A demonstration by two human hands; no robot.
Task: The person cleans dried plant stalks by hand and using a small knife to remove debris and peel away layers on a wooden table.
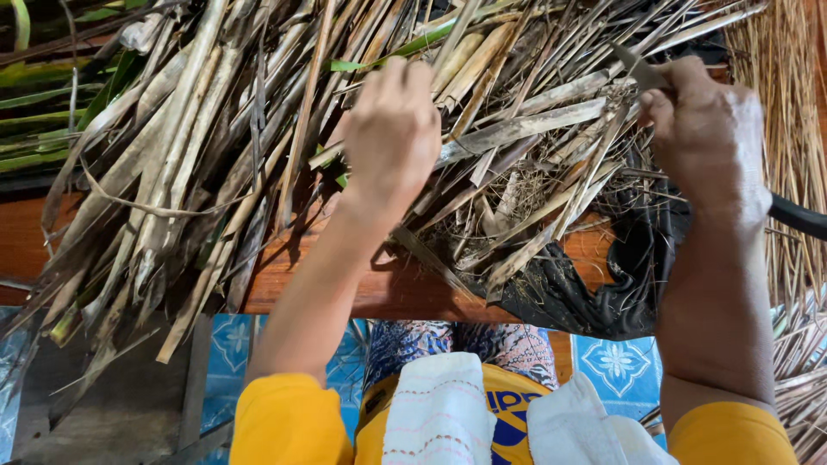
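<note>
Dry, straw-coloured stalks (215, 146) lie in a thick heap across a reddish wooden table (345, 284), their ends fanning out over its near edge at the left. The left hand (392, 129) reaches into the middle of the heap, seen from the back, with its fingers curled down among the stalks; whether it grips one cannot be told. The right hand (706, 129) is closed around a knife (642, 73), whose pointed grey blade sticks out past the thumb toward the heap, while the dark handle end (801, 215) shows behind the wrist. Beneath the right side of the heap, a black plastic sheet (594, 293) hangs crumpled over the table's edge. A few green leaves (34, 112) lie at the far left, and a bundle of thin straw (784, 103) stands at the right. Near the bottom, yellow sleeves (289, 422) cover both arms, and a white cloth (439, 413) rests on the person's lap. Blue patterned floor tiles (616, 362) show below the table.
</note>
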